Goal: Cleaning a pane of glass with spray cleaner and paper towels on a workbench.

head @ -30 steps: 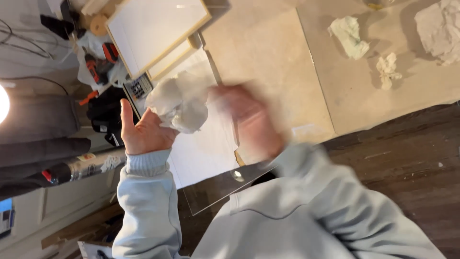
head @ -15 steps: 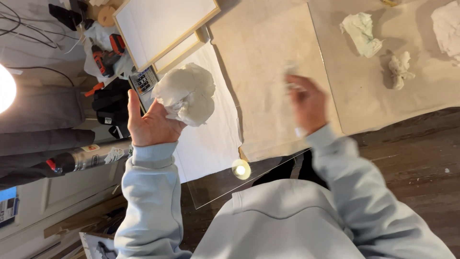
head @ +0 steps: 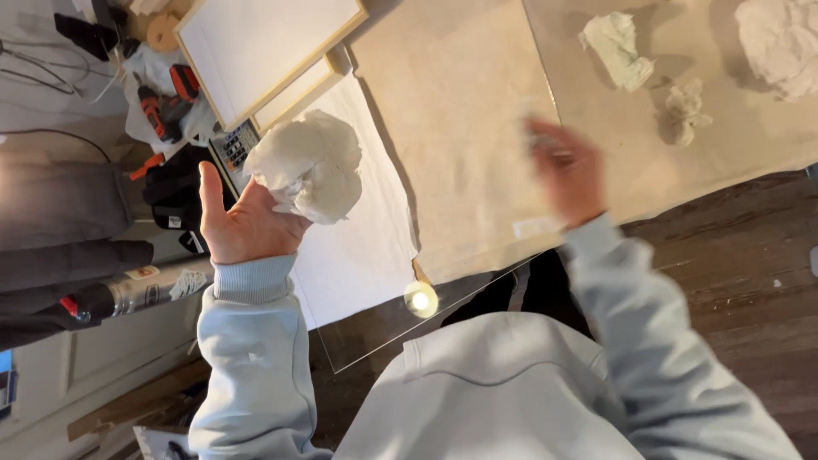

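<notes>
My left hand (head: pixel 243 226) is raised palm up and cups a large crumpled white wad (head: pixel 311 166) of paper or cloth. My right hand (head: pixel 567 170) hovers, blurred by motion, over the beige sheet (head: pixel 460 111) near the edge of a clear glass pane (head: pixel 383 328). Its fingers look curled, but whether it holds anything is too blurred to tell. A white sheet (head: pixel 358 247) lies under the wad. Both arms wear light blue sleeves.
A wood-framed white panel (head: pixel 264 47) lies at the upper left, beside a calculator (head: pixel 234 149) and an orange drill (head: pixel 158 102). Crumpled white wads (head: pixel 618 38) (head: pixel 686 111) (head: pixel 780 43) rest on the beige sheet at the upper right. Dark wooden floor (head: pixel 733 281) shows at the right.
My right hand has left the wad and swung right, over the beige sheet. The left hand still holds the wad up in about the same place.
</notes>
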